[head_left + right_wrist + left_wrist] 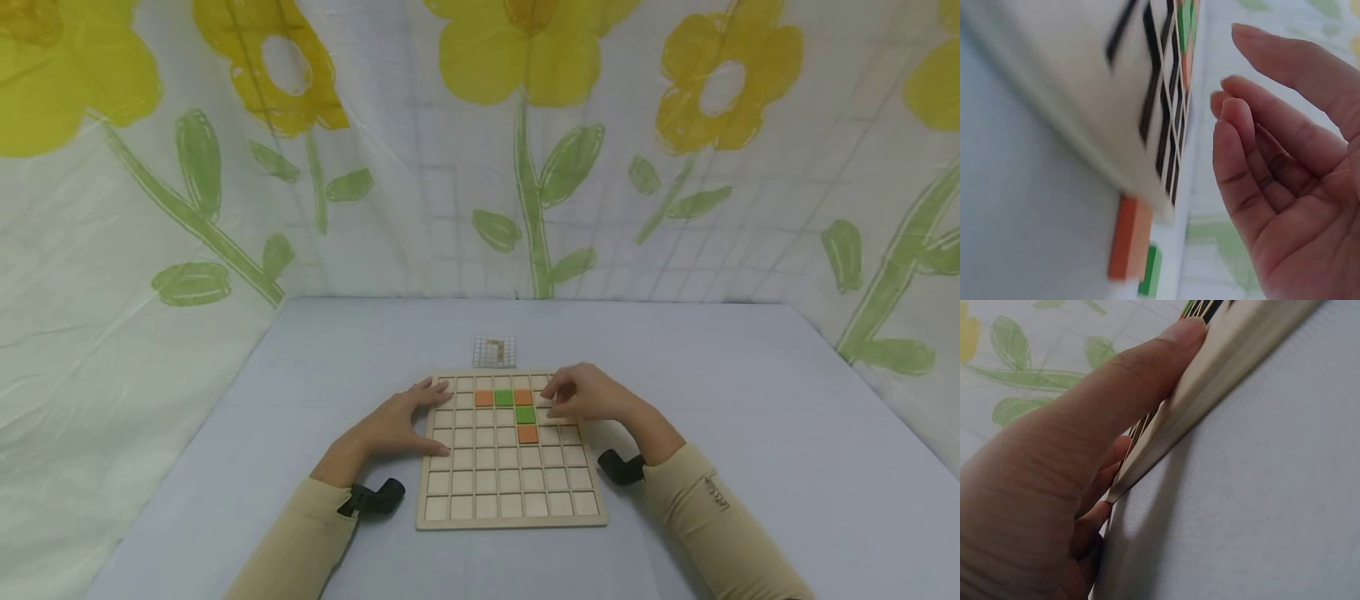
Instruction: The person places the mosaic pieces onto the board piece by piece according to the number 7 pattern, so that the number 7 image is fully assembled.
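Observation:
A wooden grid board (474, 525) lies on the table between both hands. In its upper part an orange tile (483, 398), a green tile (503, 398) and another orange tile (522, 397) form a row. Below the row's right end come a second green tile (525, 415) and a lower orange tile (528, 434). My left hand (392, 427) rests on the board's left edge, thumb and fingers spread apart; its thumb (1147, 365) lies over the rim in the left wrist view. Over the board's right side hovers my right hand (592, 395), loosely curled, with nothing between thumb and fingers.
Behind the board lies a small card (494, 352) with a grid pattern. The right wrist view shows a loose orange block (1129, 237) and a green block (1150, 272) beside the board's edge. A flower-printed curtain (420, 208) hangs behind the table.

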Demonstrator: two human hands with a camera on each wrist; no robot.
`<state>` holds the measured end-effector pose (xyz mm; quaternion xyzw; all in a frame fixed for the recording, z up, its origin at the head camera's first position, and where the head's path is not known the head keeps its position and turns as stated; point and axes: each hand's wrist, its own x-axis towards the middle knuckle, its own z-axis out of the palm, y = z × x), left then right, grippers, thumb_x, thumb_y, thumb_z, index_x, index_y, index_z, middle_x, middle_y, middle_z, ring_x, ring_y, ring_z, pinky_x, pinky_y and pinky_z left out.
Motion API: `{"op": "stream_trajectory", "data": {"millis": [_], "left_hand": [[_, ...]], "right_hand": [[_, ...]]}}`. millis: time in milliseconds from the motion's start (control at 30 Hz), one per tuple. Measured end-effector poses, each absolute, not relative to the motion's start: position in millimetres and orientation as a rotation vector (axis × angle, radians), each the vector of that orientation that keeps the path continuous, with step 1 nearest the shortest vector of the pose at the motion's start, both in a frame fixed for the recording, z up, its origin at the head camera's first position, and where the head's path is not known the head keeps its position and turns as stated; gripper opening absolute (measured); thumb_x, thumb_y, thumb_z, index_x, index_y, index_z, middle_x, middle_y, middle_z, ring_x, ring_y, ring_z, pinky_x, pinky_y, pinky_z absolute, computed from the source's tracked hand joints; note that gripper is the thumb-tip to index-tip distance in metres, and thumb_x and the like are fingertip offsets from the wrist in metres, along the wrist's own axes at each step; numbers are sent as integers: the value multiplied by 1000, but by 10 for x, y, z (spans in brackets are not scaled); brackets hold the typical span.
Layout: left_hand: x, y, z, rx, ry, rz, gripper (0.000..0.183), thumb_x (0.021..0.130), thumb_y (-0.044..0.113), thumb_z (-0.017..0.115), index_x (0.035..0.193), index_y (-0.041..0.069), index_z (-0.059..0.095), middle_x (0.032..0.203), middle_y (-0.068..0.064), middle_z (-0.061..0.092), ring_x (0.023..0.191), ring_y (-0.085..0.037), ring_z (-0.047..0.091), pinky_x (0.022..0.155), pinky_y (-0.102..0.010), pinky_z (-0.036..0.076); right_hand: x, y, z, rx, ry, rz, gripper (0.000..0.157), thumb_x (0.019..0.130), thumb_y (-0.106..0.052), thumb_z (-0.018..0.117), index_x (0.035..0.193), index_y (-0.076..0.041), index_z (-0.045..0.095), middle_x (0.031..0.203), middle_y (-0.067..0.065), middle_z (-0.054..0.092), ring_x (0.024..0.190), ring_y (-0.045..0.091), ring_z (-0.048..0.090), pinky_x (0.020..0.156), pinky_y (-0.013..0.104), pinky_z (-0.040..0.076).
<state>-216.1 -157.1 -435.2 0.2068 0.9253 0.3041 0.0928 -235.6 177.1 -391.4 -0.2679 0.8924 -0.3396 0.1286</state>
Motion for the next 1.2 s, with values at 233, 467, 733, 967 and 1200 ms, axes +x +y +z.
{"op": "stream_trajectory", "data": {"millis": [233, 467, 733, 967, 1200], "left_hand": [[-2157, -1565, -4370, 595, 2741, 911, 94, 56, 62, 79, 137, 26, 47, 152, 12, 29, 145, -21, 14, 115, -55, 18], [-2157, -1563, -4366, 595, 2746, 898, 94, 56, 63, 78, 137, 27, 47, 152, 12, 29, 145, -20, 14, 115, -55, 18], [-2159, -1565, -4357, 596, 2736, 913, 94, 56, 62, 78, 137, 27, 47, 152, 12, 29, 145, -20, 14, 115, -54, 18], [-2162, -1569, -4359, 599, 2736, 906, 94, 56, 62, 79, 137, 27, 47, 152, 12, 28, 145, -20, 14, 115, -54, 18], [-2158, -1569, -4344, 596, 2737, 907, 94, 56, 63, 78, 137, 26, 47, 152, 12, 29, 146, -20, 14, 115, -54, 17]], "right_hand": [[-2474, 2012, -3906, -631, 2679, -962, 29, 80, -16, 73, 105, -3, 69, 95, 8, 68, 81, 13, 60, 67, 26, 50], [-2598, 2217, -3959, -534, 2765, -932, 30, 79, -15, 73, 105, -2, 69, 96, 12, 68, 85, 18, 60, 67, 26, 49], [-2656, 2354, -4049, -461, 2780, -937, 35, 76, -15, 76, 107, 1, 68, 101, 15, 68, 91, 22, 61, 74, 30, 52], [-2661, 2397, -4074, -414, 2747, -951, 37, 77, -12, 74, 109, 4, 65, 101, 17, 67, 91, 23, 61, 77, 34, 53], [-2650, 2403, -4066, -431, 2738, -970, 31, 77, -10, 74, 104, 5, 67, 92, 14, 67, 83, 17, 60, 70, 27, 50]]}}
